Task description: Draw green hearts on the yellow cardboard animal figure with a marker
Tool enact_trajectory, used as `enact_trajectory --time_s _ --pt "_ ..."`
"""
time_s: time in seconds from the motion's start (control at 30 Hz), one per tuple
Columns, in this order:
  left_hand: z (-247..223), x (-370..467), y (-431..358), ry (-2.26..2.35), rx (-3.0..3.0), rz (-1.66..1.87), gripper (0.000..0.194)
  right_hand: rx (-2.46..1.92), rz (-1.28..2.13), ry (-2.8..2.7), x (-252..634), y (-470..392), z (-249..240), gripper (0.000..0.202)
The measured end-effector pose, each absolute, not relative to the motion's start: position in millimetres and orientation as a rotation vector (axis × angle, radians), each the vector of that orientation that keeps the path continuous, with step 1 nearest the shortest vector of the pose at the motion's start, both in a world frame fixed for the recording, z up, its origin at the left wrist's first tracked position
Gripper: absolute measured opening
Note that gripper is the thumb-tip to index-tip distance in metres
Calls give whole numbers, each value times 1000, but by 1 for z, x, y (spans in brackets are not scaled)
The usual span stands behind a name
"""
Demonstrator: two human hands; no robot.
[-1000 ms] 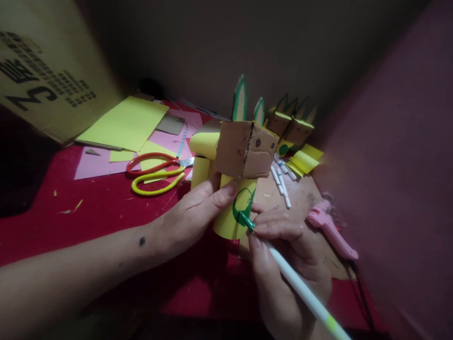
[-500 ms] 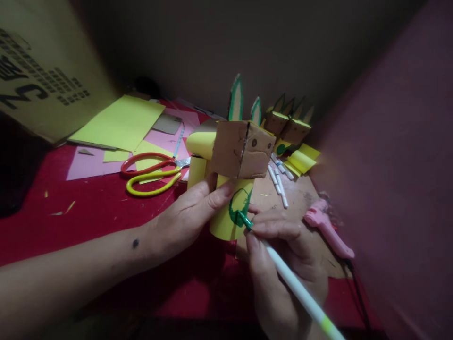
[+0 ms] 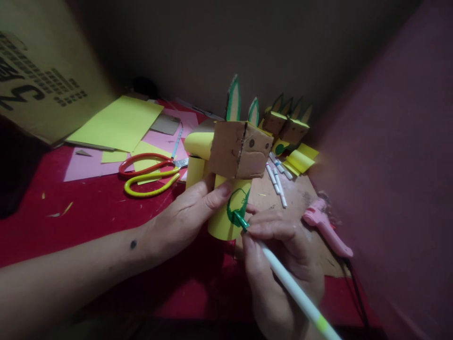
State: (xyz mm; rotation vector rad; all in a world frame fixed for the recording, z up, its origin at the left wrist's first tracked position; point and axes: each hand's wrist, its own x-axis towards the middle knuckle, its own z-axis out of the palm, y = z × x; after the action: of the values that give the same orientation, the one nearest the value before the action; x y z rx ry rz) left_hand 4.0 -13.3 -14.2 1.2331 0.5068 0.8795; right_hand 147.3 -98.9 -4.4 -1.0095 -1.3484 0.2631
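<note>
My left hand point(image 3: 193, 208) is closed around the yellow paper-tube body of a cardboard animal figure point(image 3: 226, 148). The figure has a brown box head with drawn eyes and two upright ears edged in green. On the front of its body is a green oval outline point(image 3: 238, 202), coloured in along its lower part and right side. In my right hand point(image 3: 283, 264) is a white marker pen point(image 3: 292, 285) with a green tip. That tip touches the lower part of the oval. My left palm's side of the tube is hidden.
Red-and-yellow-handled scissors point(image 3: 152, 174) lie left of the figure, beside yellow paper point(image 3: 118, 123) and pink scraps. Several markers point(image 3: 278, 182) and a pink glue gun point(image 3: 327, 226) rest on a cardboard sheet point(image 3: 297, 203). Similar figures point(image 3: 285, 125) stand behind. A large carton point(image 3: 46, 71) is at left.
The whole view has shifted very slightly, so hands and figure appear a little further left. The marker tip stays in the lower part of the oval, and both grips are unchanged.
</note>
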Motion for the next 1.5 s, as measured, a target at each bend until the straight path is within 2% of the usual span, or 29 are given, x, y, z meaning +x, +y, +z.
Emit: enact_trajectory --time_s 0.4,0.6,0.87,1.0,1.5 --pt "-18 3 -12 492 1226 890 61 -1004 266 -1290 145 -99 -4 22" --pt "-16 4 -13 454 1213 873 67 -1012 272 -1312 146 -99 -4 22" --pt "-17 2 -15 463 1197 873 65 -1024 255 -1269 146 -98 -5 21" --pt "-14 4 -14 437 1195 865 72 -1033 275 -1340 145 -101 -6 22" --pt "-15 5 -13 475 1213 876 67 -1057 243 -1247 145 -97 -4 19"
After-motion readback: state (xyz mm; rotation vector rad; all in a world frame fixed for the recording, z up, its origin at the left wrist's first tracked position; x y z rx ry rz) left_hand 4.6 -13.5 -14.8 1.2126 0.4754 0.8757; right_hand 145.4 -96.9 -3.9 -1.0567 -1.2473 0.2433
